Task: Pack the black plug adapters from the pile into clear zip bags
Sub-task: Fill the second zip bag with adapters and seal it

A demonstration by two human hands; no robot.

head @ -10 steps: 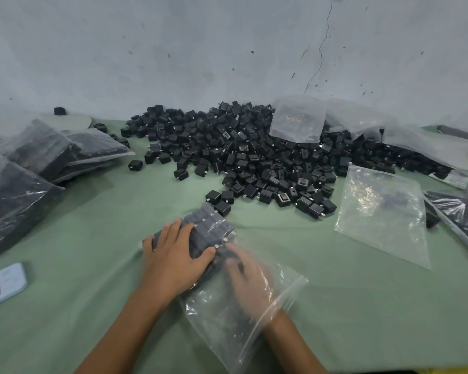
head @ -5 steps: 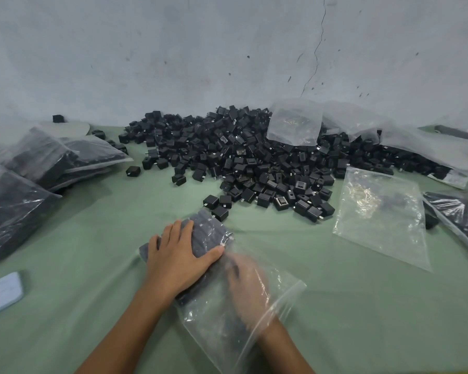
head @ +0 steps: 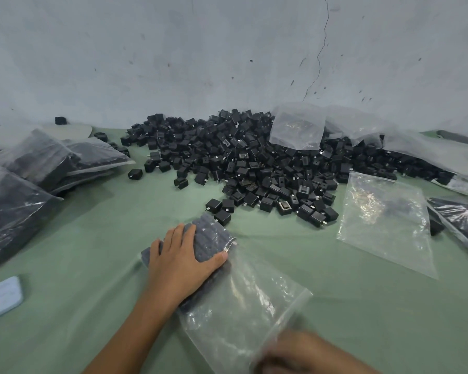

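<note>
Fingers of left hand point(head: 184, 263) press flat on bagged adapters point(head: 211, 237); right hand point(head: 303, 354) too blurred.

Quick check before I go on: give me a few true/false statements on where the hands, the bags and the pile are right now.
1. The left hand lies flat on the filled end of the zip bag. True.
2. The right hand is reaching into the pile. False: the right hand is a blur at the near end of that bag, far from the pile.
3. A spare clear bag lies flat to the right of the pile. True.
4. The filled bags are stacked at the right. False: the filled bags are at the left.
5. The phone sits on the pile. False: the phone lies on the green cloth at the left edge.
</note>
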